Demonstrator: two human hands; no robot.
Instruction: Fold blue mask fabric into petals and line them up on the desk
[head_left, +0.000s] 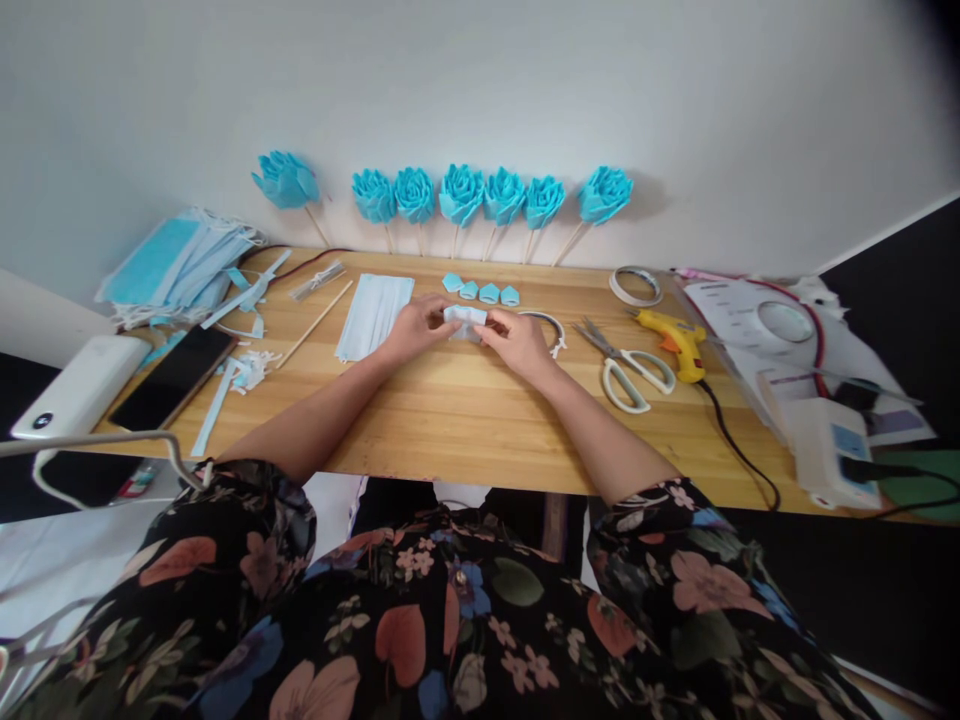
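Note:
A small pale-blue piece of mask fabric (465, 315) is stretched between my two hands above the middle of the table. My left hand (418, 327) pinches its left end, and my right hand (517, 342) pinches the right end. Just beyond lie several folded blue petals (489, 293) in a row. To the left of my left hand is a flat light-blue face mask (375, 315). A roll of white tape (553, 335), partly hidden, lies by my right hand. Scissors (621, 362) with white handles rest farther right, blades slightly apart.
Several blue fabric roses (461, 195) on sticks lean against the wall. A yellow glue gun (679, 345) and another tape roll (635, 287) lie right. Stacked masks (176, 265), a phone (176, 378), a white power bank (82, 385), a wooden stick (315, 323) and scraps (253, 370) are left.

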